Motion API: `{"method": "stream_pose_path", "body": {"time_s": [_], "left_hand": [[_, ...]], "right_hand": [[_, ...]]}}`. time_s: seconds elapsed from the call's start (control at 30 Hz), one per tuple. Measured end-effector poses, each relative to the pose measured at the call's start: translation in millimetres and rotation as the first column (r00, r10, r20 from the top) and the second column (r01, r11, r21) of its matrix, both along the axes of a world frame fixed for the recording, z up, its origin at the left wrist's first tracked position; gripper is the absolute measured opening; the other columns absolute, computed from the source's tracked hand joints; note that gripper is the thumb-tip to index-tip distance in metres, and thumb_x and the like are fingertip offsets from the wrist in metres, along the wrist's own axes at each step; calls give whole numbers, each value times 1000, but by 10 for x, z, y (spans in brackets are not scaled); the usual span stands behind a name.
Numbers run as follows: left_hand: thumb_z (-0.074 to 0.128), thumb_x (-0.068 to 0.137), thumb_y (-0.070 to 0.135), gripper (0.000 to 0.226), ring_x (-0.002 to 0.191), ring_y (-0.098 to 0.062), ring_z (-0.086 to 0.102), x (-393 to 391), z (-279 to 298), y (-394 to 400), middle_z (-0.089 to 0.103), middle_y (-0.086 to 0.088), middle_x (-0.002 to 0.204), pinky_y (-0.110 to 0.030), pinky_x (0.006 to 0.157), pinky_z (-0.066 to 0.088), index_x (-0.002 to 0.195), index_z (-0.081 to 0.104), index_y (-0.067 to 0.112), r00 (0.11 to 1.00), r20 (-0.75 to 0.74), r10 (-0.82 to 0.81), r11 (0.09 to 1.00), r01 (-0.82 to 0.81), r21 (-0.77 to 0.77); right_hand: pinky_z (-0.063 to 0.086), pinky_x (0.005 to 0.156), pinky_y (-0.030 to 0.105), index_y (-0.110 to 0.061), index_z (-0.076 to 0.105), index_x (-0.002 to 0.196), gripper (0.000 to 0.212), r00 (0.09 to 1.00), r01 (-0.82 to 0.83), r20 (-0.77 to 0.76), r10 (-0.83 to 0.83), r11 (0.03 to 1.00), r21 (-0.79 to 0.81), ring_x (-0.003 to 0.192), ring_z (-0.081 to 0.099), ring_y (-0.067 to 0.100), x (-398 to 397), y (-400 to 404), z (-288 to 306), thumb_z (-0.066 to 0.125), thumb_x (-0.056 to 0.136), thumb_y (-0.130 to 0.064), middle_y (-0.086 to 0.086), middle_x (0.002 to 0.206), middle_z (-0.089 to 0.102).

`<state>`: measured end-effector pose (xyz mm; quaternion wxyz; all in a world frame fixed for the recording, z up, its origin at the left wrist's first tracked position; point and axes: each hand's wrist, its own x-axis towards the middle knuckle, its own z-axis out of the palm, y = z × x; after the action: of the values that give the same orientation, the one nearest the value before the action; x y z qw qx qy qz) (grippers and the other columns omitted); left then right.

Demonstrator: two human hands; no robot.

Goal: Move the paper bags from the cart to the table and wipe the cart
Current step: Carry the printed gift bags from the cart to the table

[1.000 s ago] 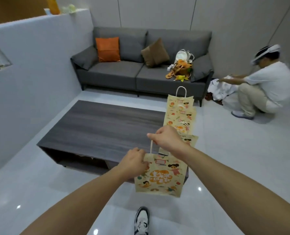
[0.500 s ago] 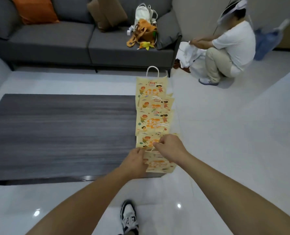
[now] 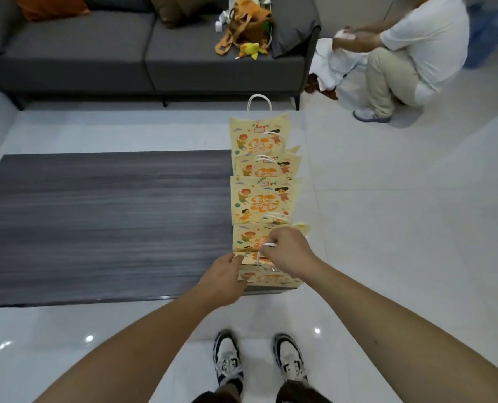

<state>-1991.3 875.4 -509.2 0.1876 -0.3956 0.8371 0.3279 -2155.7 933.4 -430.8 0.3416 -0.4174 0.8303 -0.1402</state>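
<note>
Nearest paper bag (image 3: 266,277) lies flat at the near right corner of the dark wood-grain worktop (image 3: 105,225), its top edge overlapping the bag beyond it. Right hand (image 3: 287,253) pinches the white cord handle (image 3: 268,245) of this bag, fingers curled round it. Left hand (image 3: 223,279) grips the bag's left top corner, thumb over the paper edge.

Four more paper bags (image 3: 263,199) run in an overlapping row along the worktop's right edge toward the sofa, all lying flat, cream with orange cartoon print; the farthest one (image 3: 258,133) overhangs the far edge, white handle loop pointing away.

The wearer's two black-and-white sneakers (image 3: 228,359) stand on the glossy tile floor (image 3: 387,228) just short of the worktop. Grey sofa (image 3: 143,50) beyond, carrying an orange bag and a yellow toy (image 3: 252,49). Right of it, a second person (image 3: 410,50) crouches over white cloth.
</note>
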Motion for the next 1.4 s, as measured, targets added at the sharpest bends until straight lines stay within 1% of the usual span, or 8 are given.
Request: {"method": "stream_pose_path", "body": {"time_s": [0.1,0.17,0.4,0.53,0.77,1.0,1.27,1.4], "left_hand": [[60,95,35,62,134,-26,42,12,91,50,42,-3,148,-41,107,43,150,37,18,997,9,82,996,-82,-17],[61,94,33,61,131,-25,46,32,178,117,44,-3,146,-38,105,44,149,38,19,988,0,152,988,-152,-34],[64,93,32,58,130,-27,49,22,345,561,50,-5,142,-34,104,43,146,46,17,930,-49,363,926,-366,-88],[63,95,39,59,134,-29,46,14,464,806,47,-6,145,-40,108,41,147,45,18,874,-40,484,868,-485,-109],[58,97,36,59,138,-28,41,385,811,1275,42,-5,151,-39,112,38,150,41,17,779,-91,620,763,-626,-161],[58,98,37,56,138,-26,41,1344,1417,2054,44,-3,148,-37,113,36,149,42,19,631,-179,755,580,-770,-268],[53,101,39,59,142,-22,33,2943,2036,3561,34,-1,156,-37,113,35,154,33,22,371,-273,888,245,-882,-403],[54,100,39,58,141,-22,36,3635,2266,4520,36,1,155,-38,112,35,153,35,24,193,-319,928,38,-900,-434]], "right_hand": [[51,72,37,-6,69,78,27,997,-59,38,60,998,-22,82,61,22,-3,-25,38,70,89,-31,7,85,66],[51,72,37,-9,69,79,26,990,-132,40,133,991,-23,82,61,22,-18,-38,48,69,91,-32,6,84,66],[48,72,33,-12,73,96,16,937,-343,54,345,939,-33,91,63,23,-183,45,15,68,90,-27,4,95,69],[41,76,29,-16,66,122,35,903,-425,51,426,905,-29,109,58,23,-149,171,7,67,91,-31,4,122,64],[37,108,41,-14,51,140,54,752,-649,-191,630,759,-54,135,37,33,220,309,284,62,94,-40,12,140,52],[41,106,40,-16,51,139,55,568,-823,-216,795,558,-108,134,40,33,1322,728,694,64,93,-43,11,140,53],[48,103,44,-18,41,151,67,265,-955,-293,919,207,-213,135,45,26,3092,1870,1216,64,93,-44,5,147,50],[39,113,41,-20,35,154,68,116,-964,-297,948,36,-262,141,38,24,3933,2563,1422,62,95,-42,3,153,44]]}}
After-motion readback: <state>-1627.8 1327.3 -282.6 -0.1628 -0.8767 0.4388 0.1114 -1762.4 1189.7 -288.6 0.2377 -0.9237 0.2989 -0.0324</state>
